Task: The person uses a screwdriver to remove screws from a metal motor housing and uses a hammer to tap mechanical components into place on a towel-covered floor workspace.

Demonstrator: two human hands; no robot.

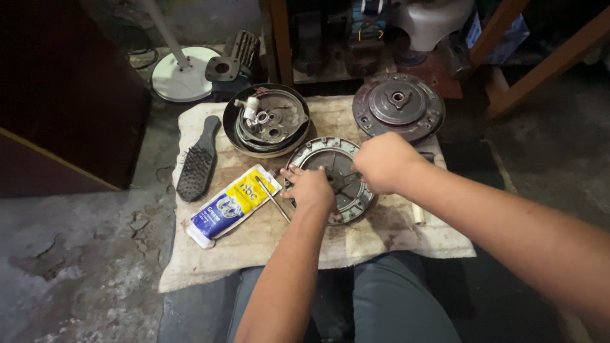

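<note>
A stained beige cloth (267, 244) lies spread over the rough concrete floor (76, 273) in front of my knees, and everything I work on sits on it. My left hand (311, 188) rests with fingers spread flat on the near left rim of the round grey metal housing plate (340, 190), which lies in the middle of the cloth. My right hand (384, 162) is curled into a loose fist over the plate's upper right edge, touching it; whether anything is pinched inside that fist I cannot tell. Just left of my left hand lies a thin metal rod (273, 198), and beside that a yellow and blue squeeze pouch (230, 206). Further left is a black wire brush (198, 162). Behind the plate sit a black shallow bowl holding loose metal parts (265, 121) and a rusty brown round disc with a central hub (398, 105).
</note>
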